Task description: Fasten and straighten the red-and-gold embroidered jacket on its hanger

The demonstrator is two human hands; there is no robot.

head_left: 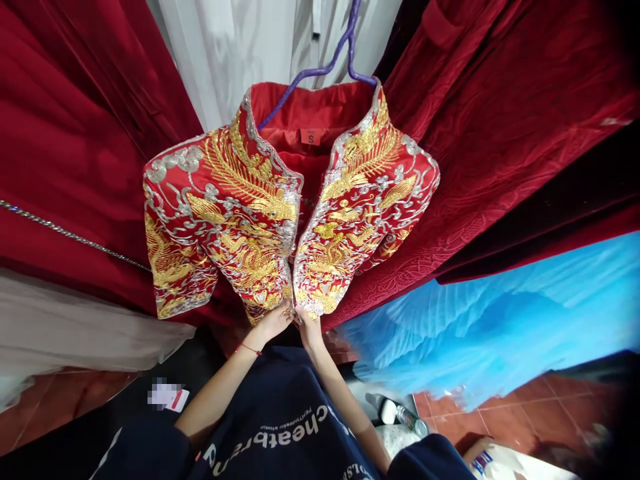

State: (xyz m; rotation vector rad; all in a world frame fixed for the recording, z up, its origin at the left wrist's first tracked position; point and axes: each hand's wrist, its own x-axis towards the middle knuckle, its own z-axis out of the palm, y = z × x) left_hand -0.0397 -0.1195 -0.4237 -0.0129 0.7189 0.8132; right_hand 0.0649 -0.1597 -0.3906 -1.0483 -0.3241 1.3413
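Note:
A red jacket [250,220] with heavy gold and silver embroidery hangs in front of me on a purple hanger [345,50]. Its front is open, showing a red lining and a small size tag [311,138]. My left hand [274,321] pinches the bottom hem of the left front panel. My right hand [307,325] pinches the bottom hem of the right front panel [350,227]. Both hands are close together at the centre opening. A thin red string circles my left wrist.
Dark red velvet garments [500,133] hang on both sides, white fabric [240,40] behind. A blue pleated garment [490,320] spreads at the right. A pale cloth [75,327] lies left. A bottle [400,413] and a paper tag [170,397] lie on the reddish tile floor.

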